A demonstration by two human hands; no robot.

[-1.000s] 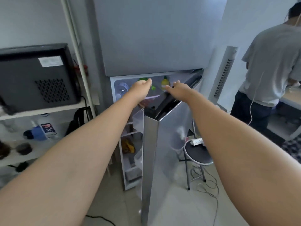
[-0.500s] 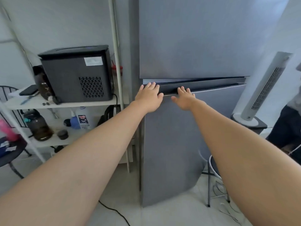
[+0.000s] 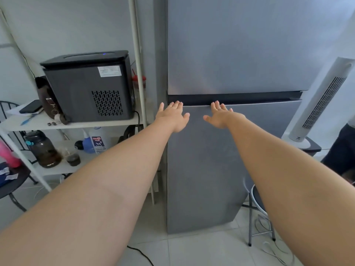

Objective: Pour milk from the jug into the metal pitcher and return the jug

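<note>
A tall grey fridge [image 3: 230, 150] stands straight ahead with both of its doors shut. My left hand [image 3: 172, 116] and my right hand [image 3: 221, 116] are stretched out flat with fingers spread, just below the dark gap between the upper and lower door. Both hands hold nothing. A white jug with a blue label [image 3: 98, 140] stands on the lower shelf to the left of the fridge. No metal pitcher is in view.
A white shelf rack [image 3: 76, 124] on the left carries a black appliance [image 3: 88, 87], a dark bottle [image 3: 43, 148] and small items. A white tower fan [image 3: 318, 104] and a stool [image 3: 257, 206] stand right of the fridge. A person's dark trousers [image 3: 342, 150] show at the right edge.
The lower fridge door swung from open to fully shut. My hands went with it and now rest flat near its top edge. The view turned left toward the shelf.
</note>
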